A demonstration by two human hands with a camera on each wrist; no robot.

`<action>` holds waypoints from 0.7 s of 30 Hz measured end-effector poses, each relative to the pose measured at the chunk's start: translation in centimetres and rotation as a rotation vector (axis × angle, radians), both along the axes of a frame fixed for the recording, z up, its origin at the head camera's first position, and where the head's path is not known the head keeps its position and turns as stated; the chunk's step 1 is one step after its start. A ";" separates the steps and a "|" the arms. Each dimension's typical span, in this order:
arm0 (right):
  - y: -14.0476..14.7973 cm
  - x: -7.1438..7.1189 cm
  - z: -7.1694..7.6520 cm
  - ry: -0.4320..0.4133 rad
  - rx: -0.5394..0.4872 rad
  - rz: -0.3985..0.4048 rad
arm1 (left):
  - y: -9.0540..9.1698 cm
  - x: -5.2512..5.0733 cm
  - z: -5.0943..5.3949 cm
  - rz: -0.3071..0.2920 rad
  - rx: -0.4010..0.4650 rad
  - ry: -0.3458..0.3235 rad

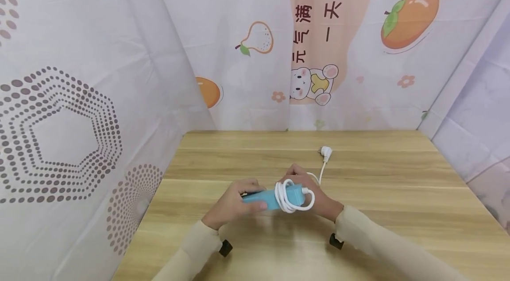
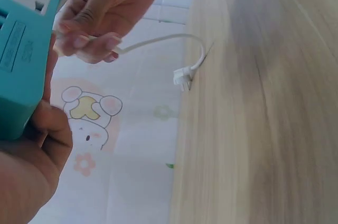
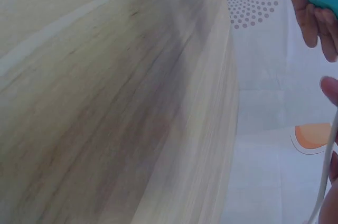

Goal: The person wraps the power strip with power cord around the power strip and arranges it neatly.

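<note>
A teal power strip (image 1: 268,200) is held above the table by the left hand (image 1: 235,205), its thumb along the near side and fingers round the far side. White cord (image 1: 283,197) is looped round the strip's right end. Behind that end, the right hand (image 1: 314,190) pinches the cord, as the left wrist view shows with the right hand's fingertips (image 2: 100,47) on it. From there the cord runs to a white plug (image 2: 184,77) lying on the table. Sockets show on the strip (image 2: 24,49). In the right wrist view, cord (image 3: 325,182) passes the right hand's fingers.
The wooden table (image 1: 358,236) extends round both arms. Behind it hangs a printed white curtain (image 1: 239,2) with fruit and a cartoon bear; another patterned curtain (image 1: 67,139) hangs at the left. Pale sheeting (image 1: 490,117) stands at the right.
</note>
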State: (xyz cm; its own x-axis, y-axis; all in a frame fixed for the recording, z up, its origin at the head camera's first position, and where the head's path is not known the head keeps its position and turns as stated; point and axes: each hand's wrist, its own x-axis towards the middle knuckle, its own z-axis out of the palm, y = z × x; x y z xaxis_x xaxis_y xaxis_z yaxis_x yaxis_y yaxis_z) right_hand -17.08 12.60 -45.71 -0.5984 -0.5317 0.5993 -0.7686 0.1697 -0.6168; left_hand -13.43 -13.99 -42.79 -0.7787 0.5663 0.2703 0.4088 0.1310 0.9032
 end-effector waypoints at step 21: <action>-1.4 -0.4 0.2 0.439 0.186 -0.313 | 1.1 0.0 0.4 0.282 0.212 -0.178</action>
State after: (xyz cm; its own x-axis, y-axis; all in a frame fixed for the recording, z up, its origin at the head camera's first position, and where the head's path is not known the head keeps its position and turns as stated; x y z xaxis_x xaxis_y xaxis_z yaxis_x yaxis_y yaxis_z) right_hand -17.48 11.23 -45.53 -0.4608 -0.4892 0.7405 -0.8415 0.5061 -0.1893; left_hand -13.43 -12.92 -42.43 -0.9408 0.2700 0.2049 0.2179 0.0188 0.9758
